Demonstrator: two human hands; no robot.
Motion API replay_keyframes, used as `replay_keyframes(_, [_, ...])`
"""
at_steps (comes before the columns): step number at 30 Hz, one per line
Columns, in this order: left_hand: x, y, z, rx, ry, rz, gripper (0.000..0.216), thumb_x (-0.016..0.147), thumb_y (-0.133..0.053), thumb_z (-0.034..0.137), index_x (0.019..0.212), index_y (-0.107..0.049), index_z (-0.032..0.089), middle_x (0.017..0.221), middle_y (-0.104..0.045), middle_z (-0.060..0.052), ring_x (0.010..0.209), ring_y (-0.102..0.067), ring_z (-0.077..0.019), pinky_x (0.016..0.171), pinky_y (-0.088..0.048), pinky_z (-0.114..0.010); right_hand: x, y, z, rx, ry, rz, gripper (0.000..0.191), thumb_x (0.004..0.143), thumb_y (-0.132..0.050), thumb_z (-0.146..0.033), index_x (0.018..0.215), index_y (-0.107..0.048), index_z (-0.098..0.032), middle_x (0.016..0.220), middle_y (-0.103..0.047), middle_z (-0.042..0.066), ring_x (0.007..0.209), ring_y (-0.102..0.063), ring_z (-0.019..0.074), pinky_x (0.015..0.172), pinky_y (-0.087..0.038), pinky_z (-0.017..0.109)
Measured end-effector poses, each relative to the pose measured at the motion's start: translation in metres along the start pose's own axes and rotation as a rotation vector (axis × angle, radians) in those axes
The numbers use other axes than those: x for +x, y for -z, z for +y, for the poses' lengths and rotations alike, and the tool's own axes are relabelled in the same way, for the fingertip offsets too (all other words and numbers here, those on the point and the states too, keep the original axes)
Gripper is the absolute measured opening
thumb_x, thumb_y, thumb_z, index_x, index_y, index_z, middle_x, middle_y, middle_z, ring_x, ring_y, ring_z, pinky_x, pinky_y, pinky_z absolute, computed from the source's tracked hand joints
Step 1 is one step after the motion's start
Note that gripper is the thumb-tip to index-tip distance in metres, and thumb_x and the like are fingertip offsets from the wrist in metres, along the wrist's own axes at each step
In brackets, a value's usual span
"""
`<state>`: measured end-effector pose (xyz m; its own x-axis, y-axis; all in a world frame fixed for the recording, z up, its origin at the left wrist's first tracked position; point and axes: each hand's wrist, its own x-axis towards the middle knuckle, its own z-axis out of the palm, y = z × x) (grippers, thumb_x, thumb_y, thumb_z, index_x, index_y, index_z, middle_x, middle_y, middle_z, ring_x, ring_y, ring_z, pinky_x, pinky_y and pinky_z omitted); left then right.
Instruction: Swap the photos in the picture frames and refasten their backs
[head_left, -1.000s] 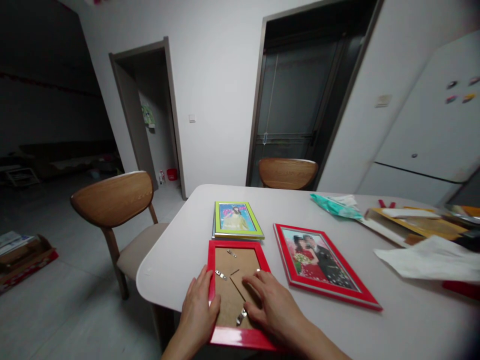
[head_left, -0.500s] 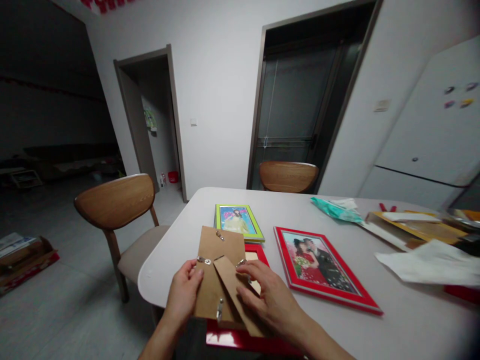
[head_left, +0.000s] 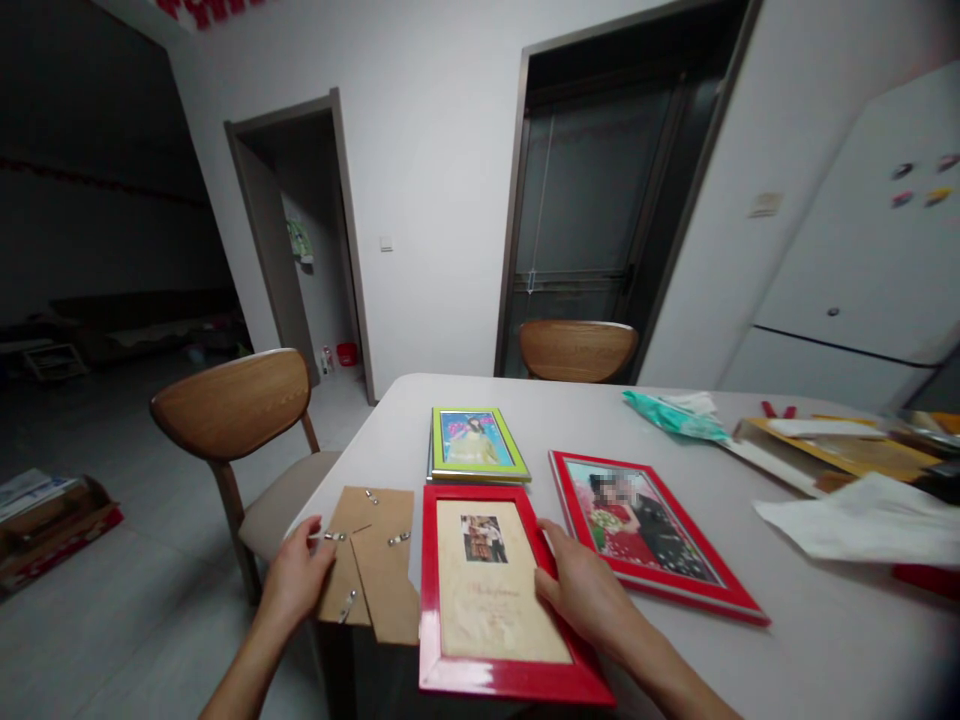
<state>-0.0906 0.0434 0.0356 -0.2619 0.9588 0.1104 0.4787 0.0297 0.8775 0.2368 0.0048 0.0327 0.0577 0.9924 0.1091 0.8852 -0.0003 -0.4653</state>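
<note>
Left hand point(head_left: 296, 577) grips cardboard backing point(head_left: 371, 560); right hand point(head_left: 589, 597) touches red frame point(head_left: 504, 677) on table point(head_left: 825, 640).

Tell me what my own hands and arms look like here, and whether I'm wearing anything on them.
The left hand and the right hand are both bare, with no gloves. The arms behind them are uncovered right to the picture's edge, and no sleeve is in view. No ring, watch or bracelet shows.

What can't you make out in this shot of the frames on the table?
Head view.
Print on the paper insert in the near red frame: too small.
Faces in the large red frame: blurred.
Whether the right hand grips that near frame: its fingers hide it.
Red object at the right edge: cut off.
</note>
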Motion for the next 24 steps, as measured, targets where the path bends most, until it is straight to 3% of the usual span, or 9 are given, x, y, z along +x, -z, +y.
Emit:
replay_keyframes(2, [-0.015, -0.015, 0.014, 0.047, -0.089, 0.019, 0.046, 0.063, -0.051, 0.029, 0.105, -0.049, 0.011, 0.109, -0.053, -0.012, 0.107, -0.045, -0.0292, 0.092, -0.032, -0.042, 0.004, 0.002, 0.004, 0.105, -0.079, -0.005, 0.05, 0.068, -0.039, -0.016, 0.117, -0.037, -0.006, 0.077, -0.061, 0.009, 0.068, -0.058, 0.0178, 0.062, -0.041, 0.026])
replay_keyframes(5, [-0.049, -0.049, 0.037, 0.06, -0.218, -0.096, 0.042, 0.066, -0.05, 0.028, 0.107, -0.051, 0.016, 0.111, -0.055, -0.006, 0.105, -0.048, -0.0226, 0.091, -0.035, -0.033, 0.005, 0.004, 0.009, 0.269, -0.203, -0.031, 0.051, 0.075, -0.034, -0.026, 0.121, -0.03, -0.004, 0.063, -0.058, 0.003, 0.048, -0.055, 0.0152, 0.048, -0.039, 0.025])
replay_keyframes(7, [-0.071, -0.07, 0.047, 0.137, -0.353, -0.223, 0.047, 0.063, -0.054, 0.024, 0.108, -0.051, 0.016, 0.117, -0.052, -0.008, 0.111, -0.043, -0.0233, 0.095, -0.031, -0.036, 0.002, 0.005, 0.007, 0.298, -0.184, -0.017, 0.058, 0.076, -0.035, -0.039, 0.123, -0.028, -0.006, 0.066, -0.058, 0.003, 0.05, -0.056, 0.016, 0.049, -0.04, 0.026])
replay_keyframes(10, [-0.089, -0.088, 0.054, 0.292, -0.435, -0.283, 0.049, 0.065, -0.051, 0.023, 0.113, -0.049, 0.015, 0.124, -0.046, -0.011, 0.116, -0.036, -0.0251, 0.099, -0.025, -0.042, -0.007, 0.003, -0.003, 0.181, -0.078, -0.006, 0.063, 0.071, -0.044, -0.044, 0.122, -0.033, -0.009, 0.078, -0.061, 0.007, 0.069, -0.058, 0.0198, 0.062, -0.041, 0.028])
replay_keyframes(14, [-0.085, -0.086, 0.051, 0.402, -0.43, -0.326, 0.051, 0.065, -0.049, 0.022, 0.115, -0.047, 0.012, 0.123, -0.046, -0.012, 0.115, -0.038, -0.0255, 0.099, -0.024, -0.043, -0.011, -0.003, -0.011, 0.034, 0.007, 0.013, 0.057, 0.065, -0.048, -0.024, 0.119, -0.039, -0.01, 0.103, -0.057, 0.015, 0.092, -0.054, 0.0236, 0.075, -0.039, 0.03])
replay_keyframes(18, [-0.079, -0.074, 0.044, 0.39, -0.422, -0.339, 0.051, 0.066, -0.048, 0.023, 0.115, -0.046, 0.009, 0.124, -0.045, -0.014, 0.115, -0.038, -0.0248, 0.098, -0.028, -0.04, -0.007, 0.001, -0.008, 0.152, -0.033, 0.048, 0.058, 0.06, -0.042, -0.013, 0.117, -0.039, -0.006, 0.096, -0.06, 0.015, 0.084, -0.057, 0.0216, 0.073, -0.041, 0.03])
replay_keyframes(20, [-0.081, -0.069, 0.044, 0.357, -0.394, -0.34, 0.05, 0.067, -0.048, 0.025, 0.114, -0.046, 0.008, 0.124, -0.044, -0.015, 0.115, -0.038, -0.0251, 0.097, -0.029, -0.04, -0.007, 0.008, -0.01, 0.359, -0.136, 0.002, 0.061, 0.06, -0.04, -0.014, 0.12, -0.035, -0.006, 0.083, -0.063, 0.011, 0.07, -0.059, 0.0189, 0.064, -0.043, 0.028])
replay_keyframes(24, [-0.097, -0.074, 0.062, 0.246, -0.407, -0.4, 0.059, 0.064, -0.055, 0.03, 0.118, -0.043, 0.011, 0.13, -0.036, -0.014, 0.12, -0.031, -0.0271, 0.099, -0.026, -0.043, -0.016, 0.025, -0.026, 0.998, -0.319, -0.169, 0.068, 0.065, -0.038, -0.022, 0.129, -0.018, -0.011, 0.071, -0.064, 0.004, 0.057, -0.06, 0.0164, 0.056, -0.046, 0.028])
